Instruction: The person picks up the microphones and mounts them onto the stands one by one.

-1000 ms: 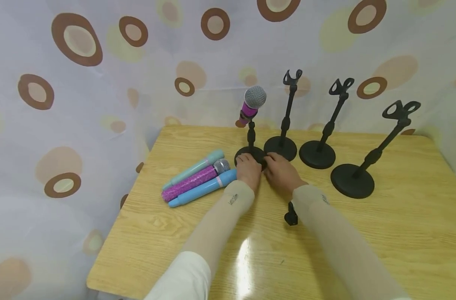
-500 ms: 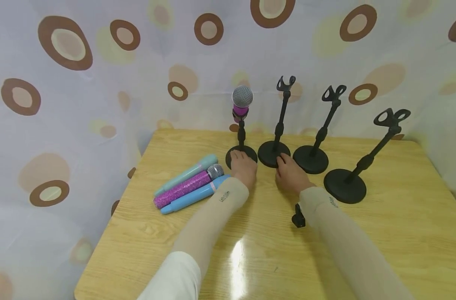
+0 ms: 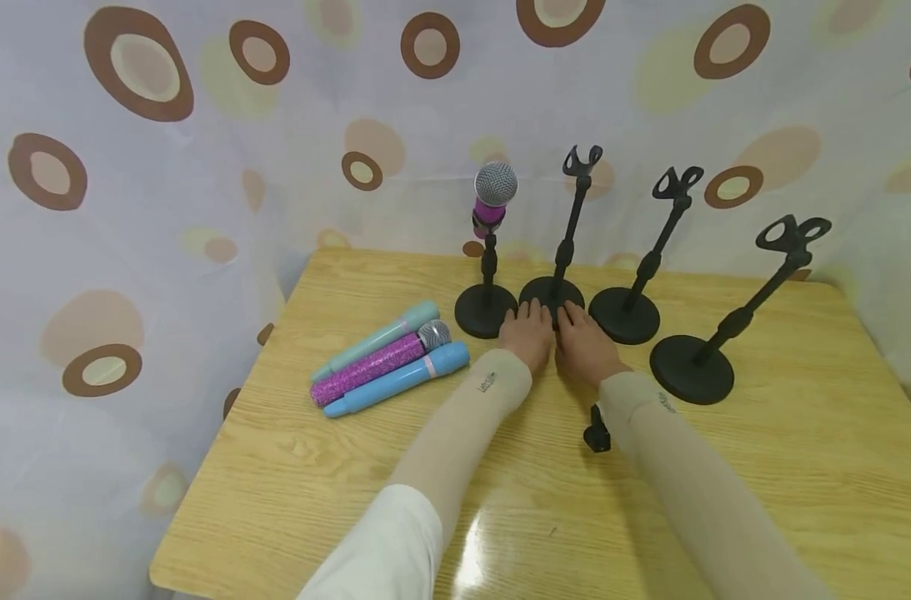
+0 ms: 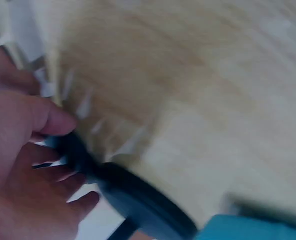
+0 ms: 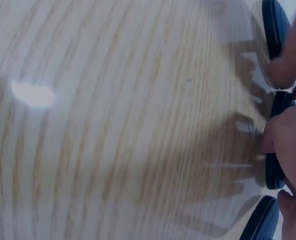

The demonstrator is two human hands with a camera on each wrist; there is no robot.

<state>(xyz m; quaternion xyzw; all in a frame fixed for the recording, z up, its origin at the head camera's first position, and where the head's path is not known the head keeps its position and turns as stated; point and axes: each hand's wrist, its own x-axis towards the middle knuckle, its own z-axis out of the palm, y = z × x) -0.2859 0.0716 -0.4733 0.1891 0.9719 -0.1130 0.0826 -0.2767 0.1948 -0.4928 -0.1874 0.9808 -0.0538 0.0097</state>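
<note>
Both hands are at the round base of the second black microphone stand from the left. My right hand pinches its front rim, the thumb low on the edge of the base in the right wrist view. My left hand reaches to the left side of that base with fingers spread, close beside the first stand. In the left wrist view the thumb and fingers lie on either side of the dark rim. The first stand bears a purple microphone with a silver mesh head, tilted upward.
Two more stands with vacant clips, the third stand and the fourth stand, are on the right. Left of the hands lie a pale green microphone, a glittery purple microphone and a blue microphone. A patterned curtain hangs behind the table.
My left hand has left the first stand's base and moved right to the second. My right hand has shifted right from beside the first base to the second.
</note>
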